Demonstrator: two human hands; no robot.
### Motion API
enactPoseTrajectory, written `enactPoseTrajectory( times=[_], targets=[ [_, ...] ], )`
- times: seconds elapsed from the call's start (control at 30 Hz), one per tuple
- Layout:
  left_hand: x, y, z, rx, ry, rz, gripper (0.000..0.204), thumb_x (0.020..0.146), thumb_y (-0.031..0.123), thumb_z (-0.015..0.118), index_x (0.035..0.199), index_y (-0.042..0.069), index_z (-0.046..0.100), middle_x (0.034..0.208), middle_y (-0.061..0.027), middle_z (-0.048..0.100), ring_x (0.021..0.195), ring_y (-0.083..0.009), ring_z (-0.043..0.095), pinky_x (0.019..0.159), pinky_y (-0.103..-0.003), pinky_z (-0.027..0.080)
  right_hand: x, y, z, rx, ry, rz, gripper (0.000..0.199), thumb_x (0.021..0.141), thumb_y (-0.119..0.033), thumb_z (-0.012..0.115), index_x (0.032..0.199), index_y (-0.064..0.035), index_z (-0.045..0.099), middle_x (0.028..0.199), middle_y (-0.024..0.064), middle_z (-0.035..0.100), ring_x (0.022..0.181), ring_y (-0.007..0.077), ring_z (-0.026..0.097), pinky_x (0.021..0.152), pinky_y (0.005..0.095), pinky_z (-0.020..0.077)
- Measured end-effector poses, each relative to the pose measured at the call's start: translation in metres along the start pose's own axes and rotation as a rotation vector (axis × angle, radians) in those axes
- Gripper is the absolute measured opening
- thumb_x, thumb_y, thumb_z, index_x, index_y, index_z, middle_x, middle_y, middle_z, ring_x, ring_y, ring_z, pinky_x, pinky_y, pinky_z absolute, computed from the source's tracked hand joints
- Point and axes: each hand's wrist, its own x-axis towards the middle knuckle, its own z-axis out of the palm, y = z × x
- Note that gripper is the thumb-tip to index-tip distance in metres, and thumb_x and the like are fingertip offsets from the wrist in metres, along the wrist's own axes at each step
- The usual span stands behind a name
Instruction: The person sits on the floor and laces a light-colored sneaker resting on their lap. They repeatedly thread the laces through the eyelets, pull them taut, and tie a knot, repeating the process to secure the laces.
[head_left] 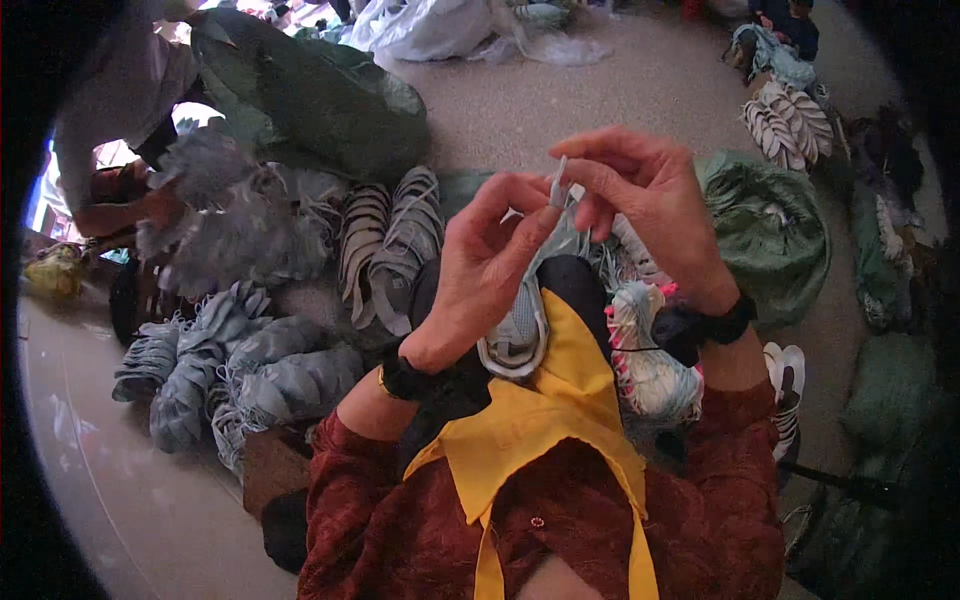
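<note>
My left hand (pixel 488 262) pinches a thin pale lace (pixel 559 183) between thumb and fingertips. Close beside it, my right hand (pixel 652 190) has thumb and forefinger closed at the upper end of the same lace. Below the hands, a grey and white shoe upper (pixel 517 335) rests in my lap against the yellow apron (pixel 545 395), partly covered by my left hand. By my right forearm lies a bundle of pale laces (pixel 655 370) with pink tips.
Stacked shoe uppers (pixel 392 245) and grey bundles (pixel 285 365) lie to the left. A green sack (pixel 765 235) sits at right, and a large dark green sack (pixel 310 100) at upper left. A person's hand (pixel 160 205) reaches in at far left; another person (pixel 790 25) sits far right.
</note>
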Motion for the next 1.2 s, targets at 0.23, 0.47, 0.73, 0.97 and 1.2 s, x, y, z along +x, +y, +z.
enactPoseTrajectory(
  times=[0.23, 0.47, 0.73, 0.97, 1.2],
  targets=[
    [0.004, -0.002, -0.002, -0.004, 0.001, -0.057, 0.008, 0.100, 0.009, 0.062, 0.100, 0.002, 0.059, 0.115, -0.0061, 0.067, 0.100, -0.0080, 0.060, 0.087, -0.022, 0.046, 0.005, -0.003, 0.005, -0.075, 0.040, -0.003, 0.019, 0.095, -0.014, 0.069, 0.110, -0.0022, 0.072, 0.086, 0.0036, 0.074, 0.055, 0.0037, 0.060, 0.044, 0.0177, 0.0437],
    [0.010, -0.009, -0.005, -0.148, 0.042, -0.100, 0.009, 0.099, 0.012, 0.065, 0.098, 0.004, 0.061, 0.100, -0.0040, 0.072, 0.090, -0.0054, 0.060, 0.081, -0.023, 0.047, 0.007, -0.002, 0.012, 0.074, 0.105, 0.005, 0.023, 0.096, -0.020, 0.069, 0.110, -0.0013, 0.071, 0.082, 0.0039, 0.073, 0.053, 0.0048, 0.059, 0.044, 0.0185, 0.0433],
    [0.005, -0.010, -0.007, -0.048, 0.105, -0.132, 0.007, 0.096, 0.008, 0.067, 0.094, 0.004, 0.062, 0.095, -0.0006, 0.069, 0.084, -0.0043, 0.059, 0.076, -0.022, 0.047, -0.009, 0.022, 0.012, -0.067, 0.101, 0.017, 0.020, 0.093, -0.019, 0.073, 0.104, -0.0030, 0.074, 0.081, 0.0011, 0.071, 0.063, 0.0038, 0.060, 0.052, 0.0204, 0.0459],
    [-0.001, -0.025, -0.017, 0.080, 0.072, -0.150, 0.005, 0.092, 0.004, 0.067, 0.093, 0.002, 0.063, 0.092, 0.0008, 0.067, 0.086, -0.0054, 0.061, 0.078, -0.022, 0.049, -0.010, 0.064, 0.014, -0.229, 0.145, -0.124, 0.011, 0.088, -0.013, 0.075, 0.093, -0.0036, 0.073, 0.077, -0.0031, 0.068, 0.066, 0.0013, 0.054, 0.055, 0.0213, 0.0424],
    [-0.017, -0.063, -0.052, 0.428, -0.054, -0.131, 0.006, 0.094, 0.004, 0.065, 0.099, 0.004, 0.061, 0.114, -0.0076, 0.068, 0.100, -0.0124, 0.062, 0.090, -0.028, 0.048, 0.010, 0.045, -0.011, -0.233, -0.057, -0.010, 0.021, 0.103, -0.020, 0.055, 0.112, -0.0016, 0.061, 0.097, 0.0099, 0.073, 0.071, 0.0089, 0.066, 0.061, 0.0208, 0.0519]
  ],
)
